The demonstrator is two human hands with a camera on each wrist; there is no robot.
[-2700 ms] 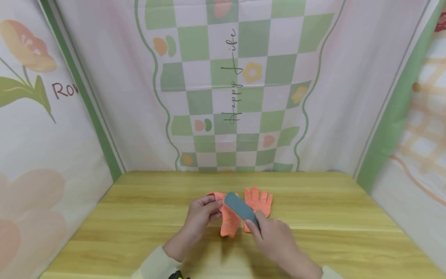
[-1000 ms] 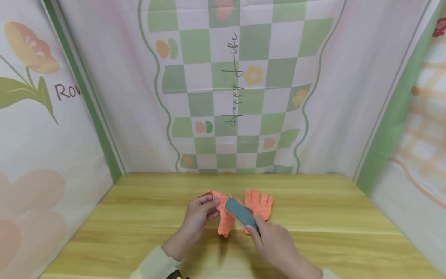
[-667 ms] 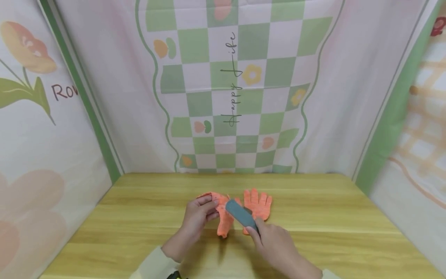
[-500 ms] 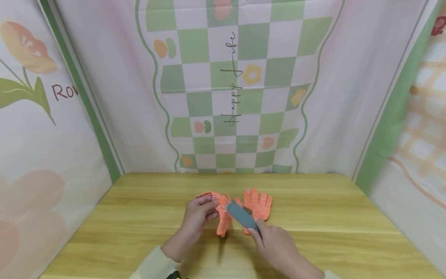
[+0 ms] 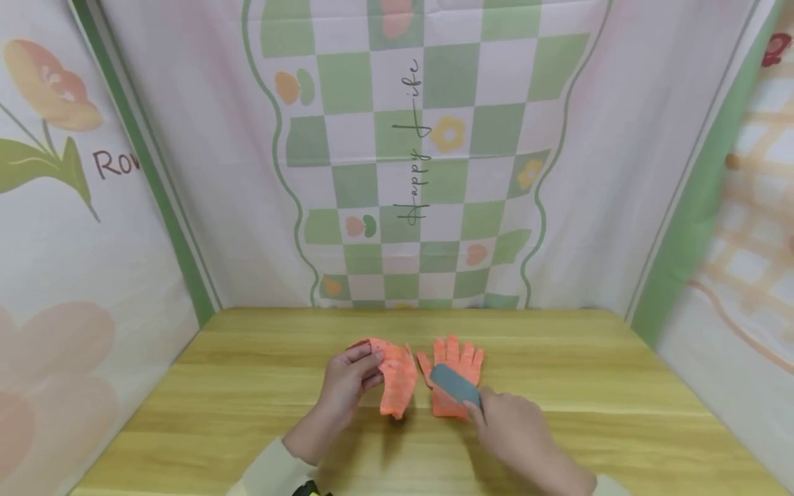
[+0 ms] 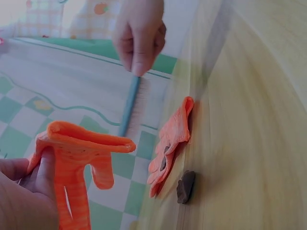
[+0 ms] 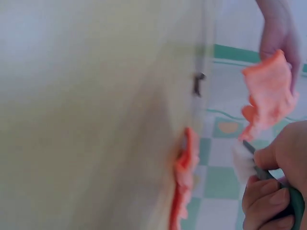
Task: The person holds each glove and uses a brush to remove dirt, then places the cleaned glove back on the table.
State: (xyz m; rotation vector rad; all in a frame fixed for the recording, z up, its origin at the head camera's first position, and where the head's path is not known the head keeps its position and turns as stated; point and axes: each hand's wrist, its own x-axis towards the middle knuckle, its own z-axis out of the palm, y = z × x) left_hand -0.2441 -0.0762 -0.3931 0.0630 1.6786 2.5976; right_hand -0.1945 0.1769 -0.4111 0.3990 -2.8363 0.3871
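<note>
Wood-grain table (image 5: 248, 413). Near: right hand (image 5: 515, 427) grips a blue-grey brush (image 5: 455, 384), fingers curled round the handle. Left hand (image 5: 345, 386) pinches an orange glove (image 5: 400, 375) near its cuff, held off the table, left of the brush. Small dark lump (image 6: 185, 187) on the table. Second orange glove (image 5: 462, 358) lies right, palm behind the brush, fingers pointing far. Far: green-white checkered cloth (image 5: 347, 138), "Happy Life" lettering.

Soft, even light keeps the head view moderately bright, with diffuse shadows on the table (image 5: 589, 372) below the left hand (image 5: 350, 379) and right hand (image 5: 515, 427), toward its near edge. In the left wrist view the patterned cloth (image 6: 79, 19) is partly washed out and the brush bristles (image 6: 140, 105) smear; the right wrist view is hazy, softly focused, with pale glare across the tabletop.
</note>
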